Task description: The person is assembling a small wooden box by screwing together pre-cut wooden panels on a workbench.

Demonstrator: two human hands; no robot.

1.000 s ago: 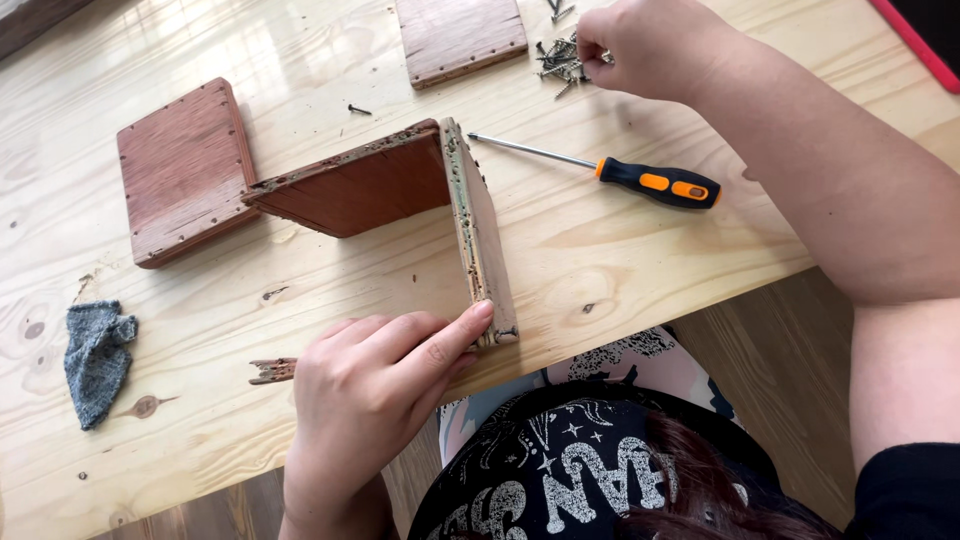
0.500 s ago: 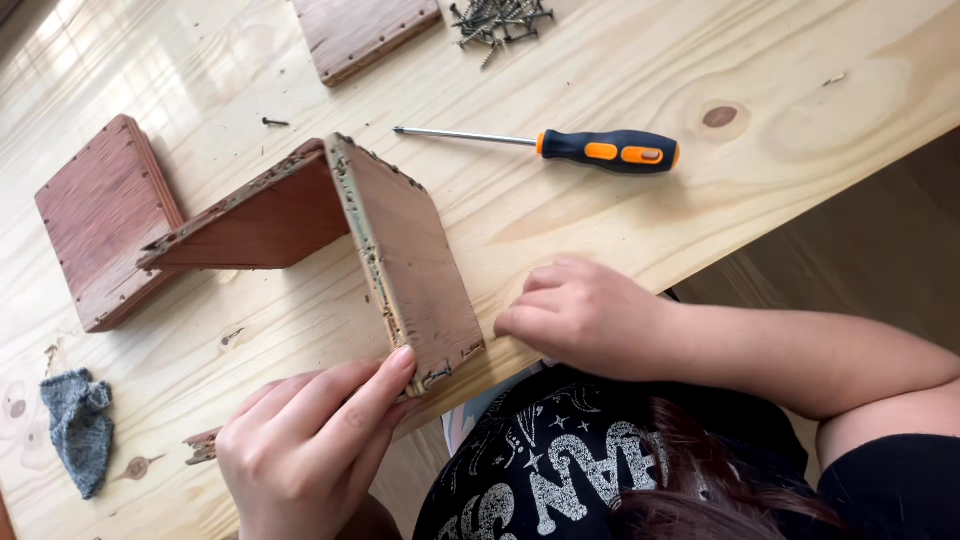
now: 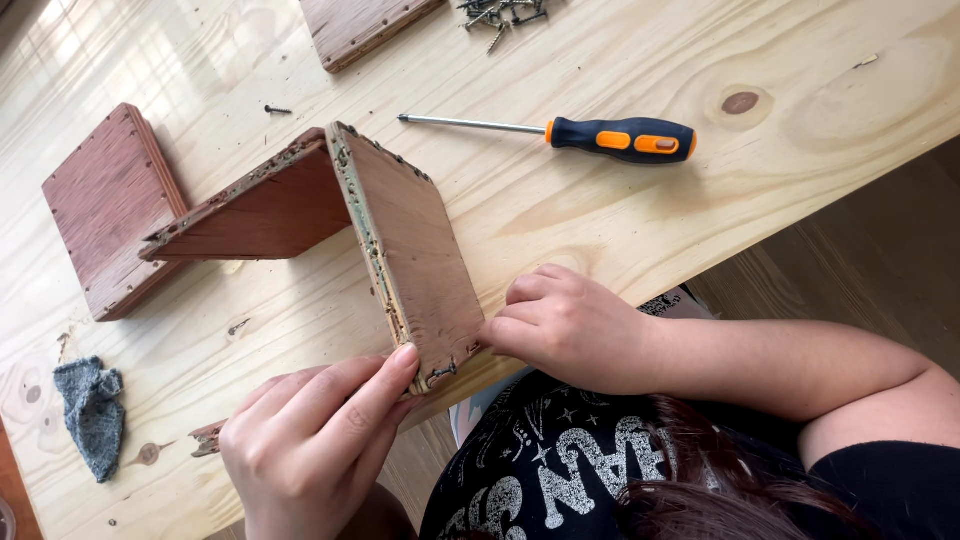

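Observation:
A reddish-brown plywood corner piece (image 3: 400, 240), two panels joined at a right angle, stands on the pale pine table (image 3: 600, 220). My left hand (image 3: 310, 440) presses its fingertips against the near end of the upright panel's edge. My right hand (image 3: 575, 325) is curled at the panel's lower right corner, its fingertips touching the corner where small screws stick out. Whether it pinches a screw is hidden by the fingers.
A screwdriver (image 3: 590, 135) with a black and orange handle lies behind the panels. A pile of dark screws (image 3: 500, 12) and another wood panel (image 3: 360, 25) sit at the far edge. A flat panel (image 3: 105, 210) and a grey rag (image 3: 92, 415) lie left.
My right hand came from the screw pile at the far edge down to the panel's near corner. The view shifted, and my left hand stayed on the panel edge.

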